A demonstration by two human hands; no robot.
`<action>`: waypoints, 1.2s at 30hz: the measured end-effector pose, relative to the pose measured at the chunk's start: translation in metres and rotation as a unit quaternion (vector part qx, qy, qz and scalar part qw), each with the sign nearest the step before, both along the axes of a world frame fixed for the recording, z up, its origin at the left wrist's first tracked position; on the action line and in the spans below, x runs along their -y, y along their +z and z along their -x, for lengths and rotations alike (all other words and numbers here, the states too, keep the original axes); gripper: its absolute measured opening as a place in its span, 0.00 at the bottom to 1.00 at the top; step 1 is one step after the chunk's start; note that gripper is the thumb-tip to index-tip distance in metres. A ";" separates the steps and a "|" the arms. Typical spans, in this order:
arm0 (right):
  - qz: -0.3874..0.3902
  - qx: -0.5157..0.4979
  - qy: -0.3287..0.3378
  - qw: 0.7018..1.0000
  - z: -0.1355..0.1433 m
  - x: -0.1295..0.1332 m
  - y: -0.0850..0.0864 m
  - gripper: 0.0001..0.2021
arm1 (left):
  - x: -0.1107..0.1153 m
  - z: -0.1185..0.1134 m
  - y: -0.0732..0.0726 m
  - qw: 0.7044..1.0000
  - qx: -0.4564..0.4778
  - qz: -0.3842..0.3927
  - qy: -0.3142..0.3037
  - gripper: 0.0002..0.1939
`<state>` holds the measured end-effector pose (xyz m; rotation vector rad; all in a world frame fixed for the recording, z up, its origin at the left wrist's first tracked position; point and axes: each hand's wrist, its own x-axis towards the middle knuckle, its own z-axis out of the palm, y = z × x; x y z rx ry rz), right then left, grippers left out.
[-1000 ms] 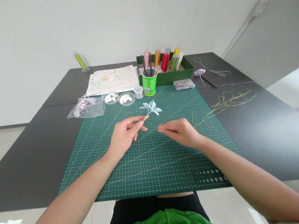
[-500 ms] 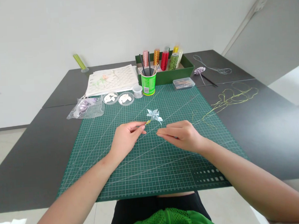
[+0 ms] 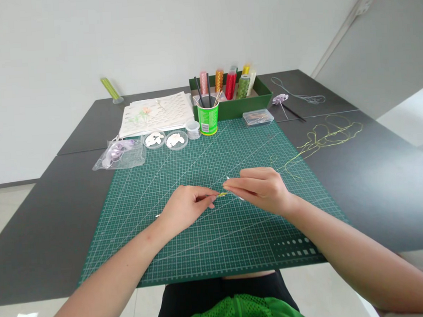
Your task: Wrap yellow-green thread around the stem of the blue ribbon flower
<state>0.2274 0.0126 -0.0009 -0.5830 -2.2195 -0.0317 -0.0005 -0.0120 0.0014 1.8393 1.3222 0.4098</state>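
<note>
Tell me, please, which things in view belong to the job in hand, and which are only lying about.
Likely in use:
yellow-green stem, in left fingers
pale petals, mostly hidden
cutting mat beneath

Apparently idle:
green can
green box
paper sheets

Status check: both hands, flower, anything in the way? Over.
Left hand pinching flower stem. Right hand fingertips together by the petals, hold unclear. Petals mostly hidden behind right hand. Loose thread off to the right.

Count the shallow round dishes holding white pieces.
2. The left dish lies just right of the clear plastic bag; the right dish is beside it, left of the small stacked containers. None appears hidden.
</note>
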 end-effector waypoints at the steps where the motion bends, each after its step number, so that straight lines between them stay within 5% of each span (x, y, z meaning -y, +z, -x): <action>1: 0.002 -0.002 -0.003 1.000 0.000 0.000 0.000 0.09 | 0.001 -0.001 0.001 1.000 0.001 -0.001 -0.009 0.14; 18: 0.071 -0.021 0.021 0.997 -0.003 -0.003 0.001 0.08 | 0.008 -0.004 0.007 0.996 -0.013 -0.048 -0.081 0.10; 36: 0.018 -0.006 0.034 0.999 -0.001 0.003 0.007 0.08 | 0.004 -0.004 0.011 0.997 -0.032 -0.014 -0.068 0.14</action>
